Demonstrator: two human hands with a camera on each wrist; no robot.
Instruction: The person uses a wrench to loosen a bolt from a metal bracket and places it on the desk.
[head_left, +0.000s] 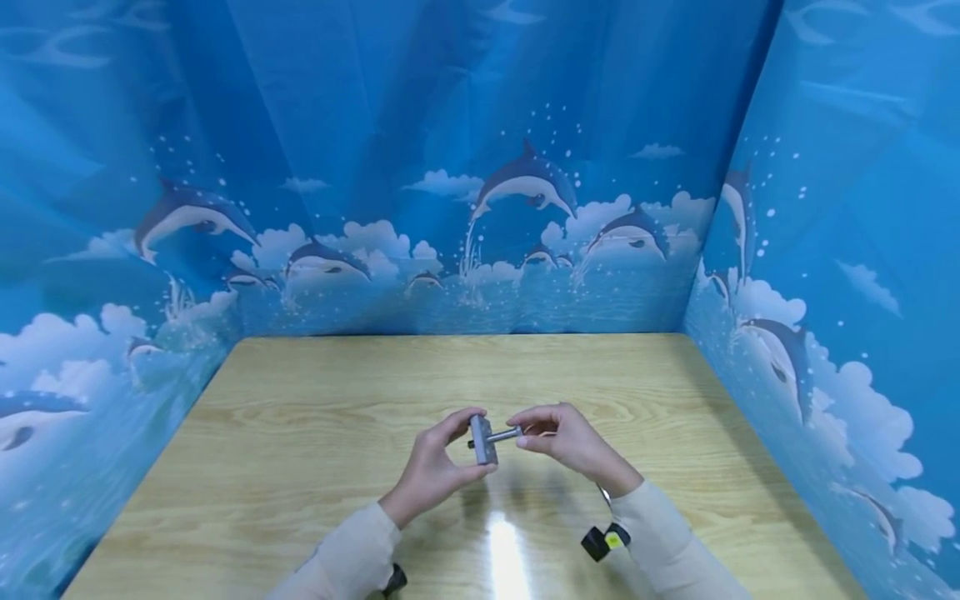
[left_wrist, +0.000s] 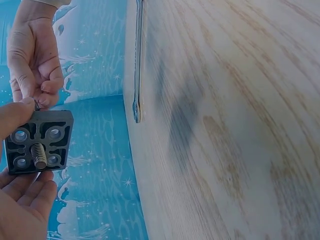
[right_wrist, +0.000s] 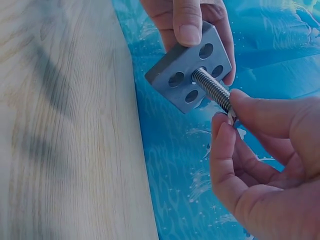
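Note:
My left hand (head_left: pixel 435 471) grips a square grey plate (head_left: pixel 481 442) by two opposite edges, with the thumb on one edge and fingers on the other. The plate (right_wrist: pixel 167 67) has a hole near each corner and one in the middle. A threaded bolt (right_wrist: pixel 212 89) passes through the middle hole. On the ribbed far side, its threaded tip (left_wrist: pixel 38 156) sticks out. My right hand (head_left: pixel 573 437) pinches the bolt's outer end between thumb and fingertips, which hide its head. Both hands hold the parts above the wooden table.
A long metal wrench (left_wrist: pixel 138 65) lies on the wooden table (head_left: pixel 300 400), largely hidden by the right arm in the head view. Blue dolphin-print curtains (head_left: pixel 420 167) stand along the table's back and sides. Black wrist gear (head_left: pixel 597 543) shows under the right sleeve.

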